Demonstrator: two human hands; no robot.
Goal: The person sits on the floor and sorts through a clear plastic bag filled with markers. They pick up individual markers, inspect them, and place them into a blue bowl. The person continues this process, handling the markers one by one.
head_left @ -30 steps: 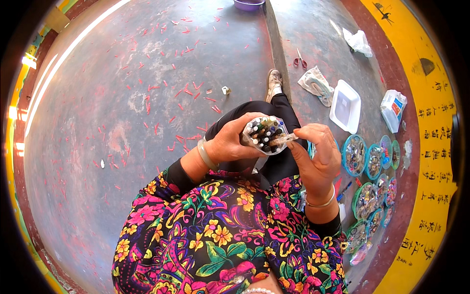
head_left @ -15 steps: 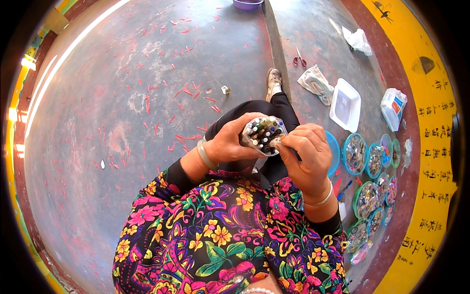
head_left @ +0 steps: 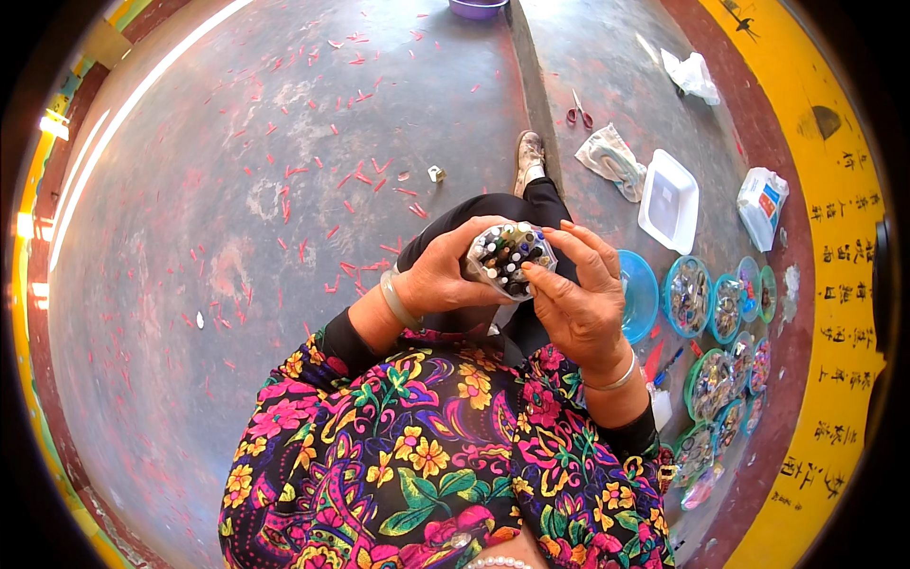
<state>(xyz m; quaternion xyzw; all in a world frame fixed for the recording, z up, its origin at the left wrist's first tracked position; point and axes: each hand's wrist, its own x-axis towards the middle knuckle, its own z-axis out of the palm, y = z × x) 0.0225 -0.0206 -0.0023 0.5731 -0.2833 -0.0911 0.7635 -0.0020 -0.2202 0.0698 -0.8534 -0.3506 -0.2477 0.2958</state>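
Both hands meet over the person's lap around a small cluster of bead-tipped sticks (head_left: 510, 256), a tight bundle of little tubes seen end-on with dark, white and coloured tops. The left hand (head_left: 445, 275) wraps the bundle from its left side, fingers curled close around it and holding it upright. The right hand (head_left: 580, 299) lies against its right side, fingers narrow and bent, the thumb tip pressed on the bundle's near edge; whether it pinches a single piece there I cannot tell. By my reading, the step in hand is pressing or seating pieces into the bundle, which calls for a steady left grip and small, careful fingertip pressure from the right. Round blue dishes (head_left: 690, 296) of small bits and a white tray (head_left: 669, 200) sit along the floor's right edge, scissors (head_left: 579, 110) farther up.
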